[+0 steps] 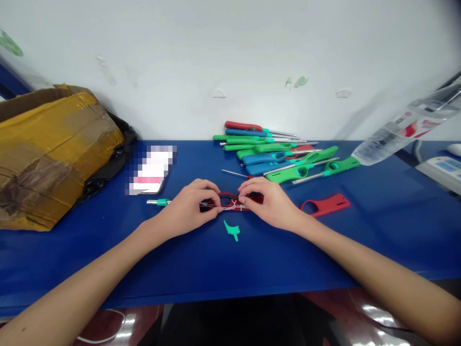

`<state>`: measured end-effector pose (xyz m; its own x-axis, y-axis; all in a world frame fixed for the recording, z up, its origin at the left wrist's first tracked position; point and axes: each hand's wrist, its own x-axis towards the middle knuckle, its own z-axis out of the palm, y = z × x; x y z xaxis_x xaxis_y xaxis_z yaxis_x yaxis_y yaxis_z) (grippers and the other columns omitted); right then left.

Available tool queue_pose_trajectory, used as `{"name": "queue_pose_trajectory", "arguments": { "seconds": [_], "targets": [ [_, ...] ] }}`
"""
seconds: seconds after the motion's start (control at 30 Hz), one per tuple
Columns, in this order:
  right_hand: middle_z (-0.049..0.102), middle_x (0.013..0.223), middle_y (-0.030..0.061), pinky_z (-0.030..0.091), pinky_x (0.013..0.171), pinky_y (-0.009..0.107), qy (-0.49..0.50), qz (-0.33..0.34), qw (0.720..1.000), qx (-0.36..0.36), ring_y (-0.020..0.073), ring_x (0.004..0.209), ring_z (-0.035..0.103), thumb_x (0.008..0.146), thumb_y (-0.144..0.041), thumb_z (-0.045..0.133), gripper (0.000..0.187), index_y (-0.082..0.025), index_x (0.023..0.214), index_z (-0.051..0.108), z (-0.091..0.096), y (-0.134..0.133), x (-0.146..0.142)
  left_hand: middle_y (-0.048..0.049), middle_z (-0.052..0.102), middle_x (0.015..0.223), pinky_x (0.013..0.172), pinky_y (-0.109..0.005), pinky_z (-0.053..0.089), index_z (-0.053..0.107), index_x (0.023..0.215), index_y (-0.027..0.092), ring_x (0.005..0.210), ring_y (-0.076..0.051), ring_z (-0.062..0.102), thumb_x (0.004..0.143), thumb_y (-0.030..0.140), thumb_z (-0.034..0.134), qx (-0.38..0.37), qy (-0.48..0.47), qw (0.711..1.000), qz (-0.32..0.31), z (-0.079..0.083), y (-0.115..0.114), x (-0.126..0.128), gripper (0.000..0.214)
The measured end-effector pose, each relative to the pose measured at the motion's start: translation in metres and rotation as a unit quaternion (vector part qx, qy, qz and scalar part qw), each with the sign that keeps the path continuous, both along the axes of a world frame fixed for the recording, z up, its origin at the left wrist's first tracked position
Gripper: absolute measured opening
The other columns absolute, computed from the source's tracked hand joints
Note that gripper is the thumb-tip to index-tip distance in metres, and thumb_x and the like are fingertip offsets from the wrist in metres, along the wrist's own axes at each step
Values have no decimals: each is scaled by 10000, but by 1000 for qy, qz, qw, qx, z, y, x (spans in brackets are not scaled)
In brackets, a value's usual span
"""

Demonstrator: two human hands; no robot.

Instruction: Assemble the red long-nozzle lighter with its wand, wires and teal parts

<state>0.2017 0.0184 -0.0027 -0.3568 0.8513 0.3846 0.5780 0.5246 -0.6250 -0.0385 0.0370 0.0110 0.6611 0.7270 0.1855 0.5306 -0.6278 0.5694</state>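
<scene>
An opened red lighter (235, 204), the long-nosed kind, lies on the blue table between my hands, with thin wires and dark parts showing inside. My left hand (196, 204) pinches its nozzle side; the metal tip with a teal collar (163, 202) sticks out to the left. My right hand (268, 199) has thumb and forefinger closed at the handle, over a small dark part I cannot make out clearly. Just below lies a loose teal trigger (232, 230). To the right rests a detached red shell half (327, 205). Behind my right hand is a screwdriver (236, 173), its red handle partly covered.
Several green, blue and red lighters (277, 154) are heaped near the wall. A phone (153, 168) lies at left beside a taped cardboard box (54, 154) with a black bag. A clear bottle (399, 127) and a white device (442, 170) stand at right.
</scene>
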Motion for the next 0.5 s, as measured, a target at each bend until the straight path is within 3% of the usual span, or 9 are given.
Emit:
{"name": "queue_pose_trajectory", "arguments": {
  "seconds": [0.23, 0.5],
  "targets": [
    [742, 1014, 43, 522, 911, 409, -5, 12, 1000, 1, 225, 1024, 661, 868, -171, 635, 101, -226, 811, 697, 0, 0, 2, -70, 643, 1096, 838, -369, 545, 686, 817, 208, 1026, -231, 592, 883, 319, 603, 18, -10, 1000, 16, -3, -2, 3, 153],
    [724, 1018, 48, 525, 883, 392, 10, 14, 999, -28, 210, 981, 654, 887, -185, 612, 80, -218, 855, 677, 2, 0, 3, -65, 650, 1044, 905, -398, 511, 668, 783, 200, 1044, -235, 571, 869, 296, 619, 64, -24, 997, 35, -11, 0, 4, 138]
  ]
}}
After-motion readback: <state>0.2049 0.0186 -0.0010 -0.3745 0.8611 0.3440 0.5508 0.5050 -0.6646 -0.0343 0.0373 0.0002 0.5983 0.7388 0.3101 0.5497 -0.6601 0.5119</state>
